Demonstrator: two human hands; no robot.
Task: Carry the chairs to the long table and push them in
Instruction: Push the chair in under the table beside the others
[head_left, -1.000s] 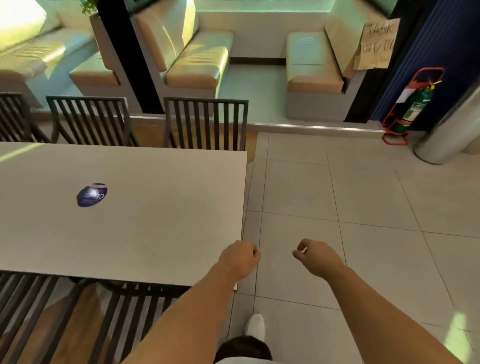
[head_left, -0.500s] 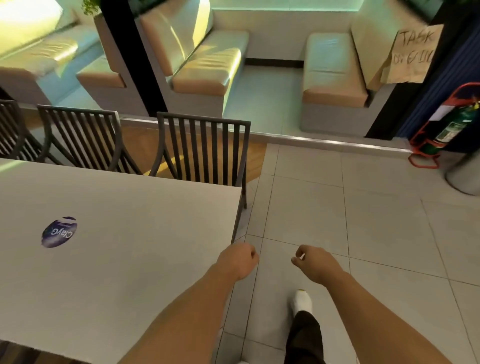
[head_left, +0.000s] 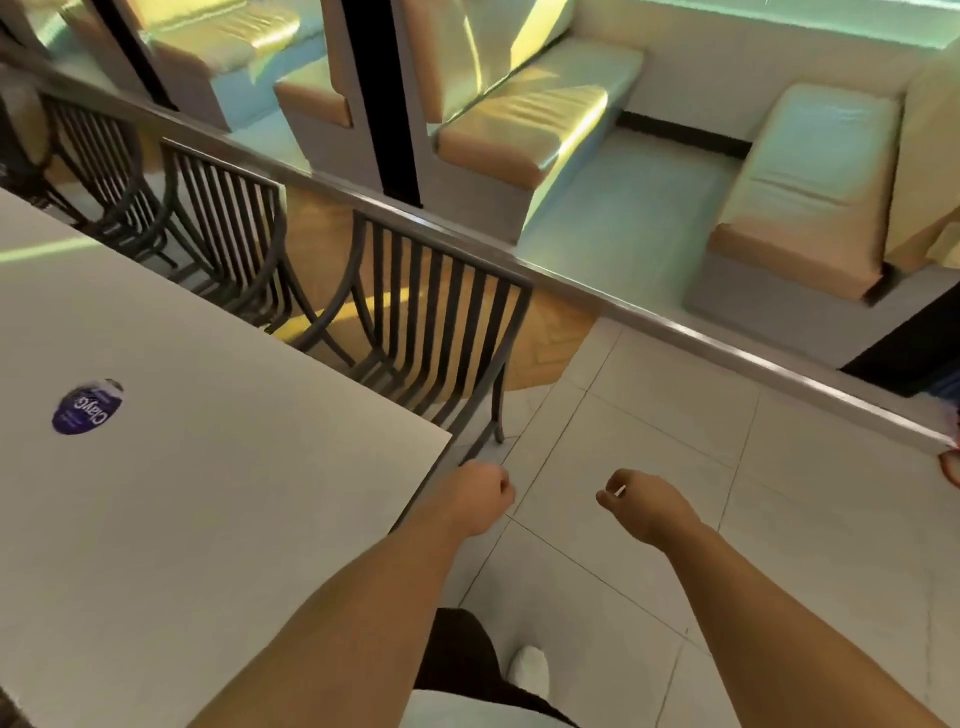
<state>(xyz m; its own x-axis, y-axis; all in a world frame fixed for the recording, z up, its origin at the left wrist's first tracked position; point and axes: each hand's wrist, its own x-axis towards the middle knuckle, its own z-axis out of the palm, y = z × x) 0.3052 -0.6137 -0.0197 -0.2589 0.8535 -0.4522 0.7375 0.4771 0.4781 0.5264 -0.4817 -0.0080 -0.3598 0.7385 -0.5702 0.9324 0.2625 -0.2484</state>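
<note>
Rounding white table (head_left: 218, 467) corner; left hand (head_left: 475, 499), right hand (head_left: 649, 506) curled loosely, carrying nothing; dark slatted metal chair (head_left: 436, 317) at eleven o'clock, nearer left.

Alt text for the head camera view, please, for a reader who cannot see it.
Both hands, left hand and right hand, hang loosely curled and carry no chair, above the tiled floor beside the long table. Dark slatted chairs stand pushed in along its far side.

Long table (head_left: 218, 499) at left; sticker (head_left: 87, 407) on its top. Three chairs (head_left: 436, 317) pushed in along far side. Benches (head_left: 800, 192) beyond rail (head_left: 675, 332). Both fists over floor (head_left: 649, 431), right of table corner.
</note>
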